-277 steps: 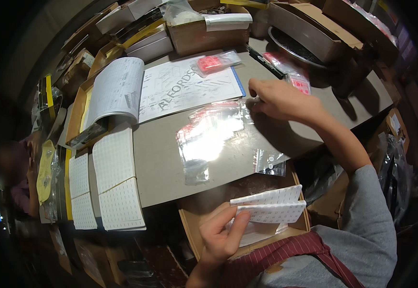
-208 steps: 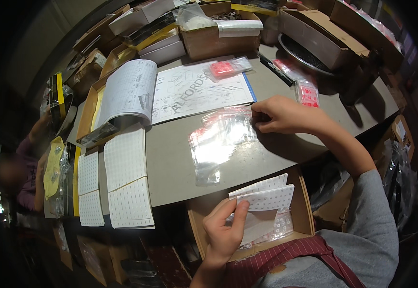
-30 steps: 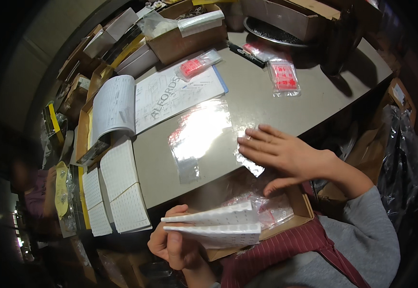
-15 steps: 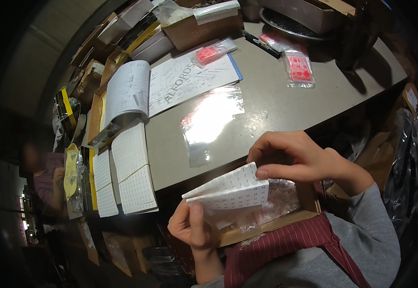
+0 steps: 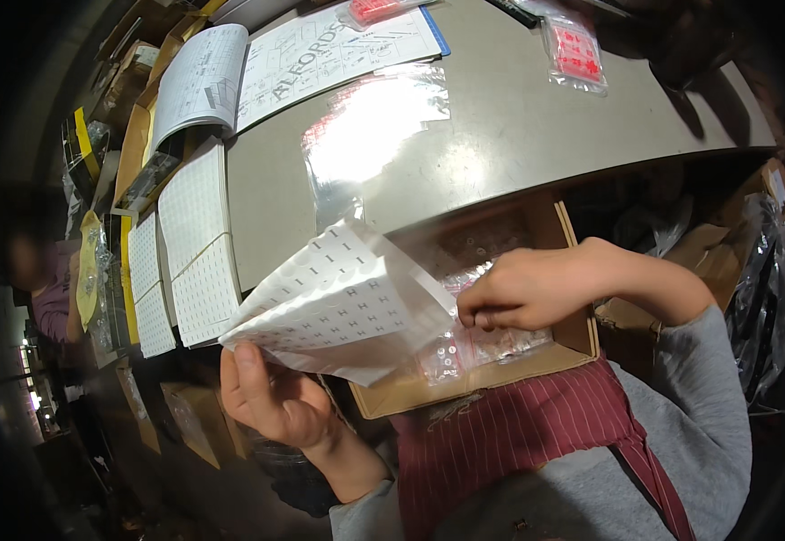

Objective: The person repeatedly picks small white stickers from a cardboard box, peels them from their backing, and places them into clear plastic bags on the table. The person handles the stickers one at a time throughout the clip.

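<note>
1. My left hand (image 5: pixel 271 397), lower left of centre, pinches the folded white label sheets (image 5: pixel 343 307) by one corner between thumb and fingers, probably so the printed faces fan open toward me.
2. The sheets slant across the middle of the frame, partly over the cardboard box (image 5: pixel 523 367).
3. My right hand (image 5: pixel 532 290), right of centre, hangs over that box, fingers curled narrow at the sheets' right edge; I cannot tell whether they grip anything.
4. Clear parts bags (image 5: pixel 442 356) lie inside, the walls seemingly corralling them.
5. At left, a rubber band (image 5: pixel 199 256) binds a label stack (image 5: pixel 194 212), presumably against slipping.
</note>
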A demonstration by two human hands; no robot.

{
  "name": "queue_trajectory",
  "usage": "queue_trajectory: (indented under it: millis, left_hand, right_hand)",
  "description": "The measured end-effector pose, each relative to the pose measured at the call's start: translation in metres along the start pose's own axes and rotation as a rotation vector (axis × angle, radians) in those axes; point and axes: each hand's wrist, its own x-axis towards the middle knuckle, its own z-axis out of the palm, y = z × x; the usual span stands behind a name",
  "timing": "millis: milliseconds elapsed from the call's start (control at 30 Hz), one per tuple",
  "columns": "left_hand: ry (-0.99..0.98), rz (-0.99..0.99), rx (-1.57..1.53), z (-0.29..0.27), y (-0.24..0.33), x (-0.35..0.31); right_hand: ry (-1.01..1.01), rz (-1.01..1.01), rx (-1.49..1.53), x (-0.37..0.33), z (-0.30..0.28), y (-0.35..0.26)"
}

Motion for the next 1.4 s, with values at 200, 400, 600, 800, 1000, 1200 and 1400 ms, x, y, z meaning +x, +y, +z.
queue_trajectory:
  millis: [200, 400, 600, 800, 1000, 1200, 1400]
  left_hand:
    - [0.072, -0.051, 0.019, 0.039, 0.013, -0.006]
    - [-0.024, -0.159, 0.179, 0.031, 0.008, -0.020]
    - [-0.032, -0.197, 0.146, 0.052, 0.006, -0.024]
    - [-0.197, -0.325, -0.005, 0.049, 0.006, -0.028]
    - [-0.301, -0.470, -0.031, 0.046, 0.002, -0.025]
    - [-0.282, -0.326, 0.127, 0.058, -0.005, -0.019]
    - [-0.302, -0.333, 0.126, 0.054, -0.011, -0.020]
  right_hand:
    - [-0.107, 0.117, -0.270, 0.019, 0.010, 0.021]
    - [0.564, -0.130, 0.020, -0.012, -0.037, -0.015]
    - [0.843, -0.320, 0.029, -0.016, -0.029, -0.035]
    - [0.748, -0.243, 0.220, -0.014, -0.026, -0.021]
    - [0.592, -0.186, 0.436, -0.019, -0.025, -0.024]
    - [0.971, -0.324, -0.459, -0.016, -0.026, -0.021]
    - [1.026, -0.310, -0.788, -0.008, -0.017, -0.024]
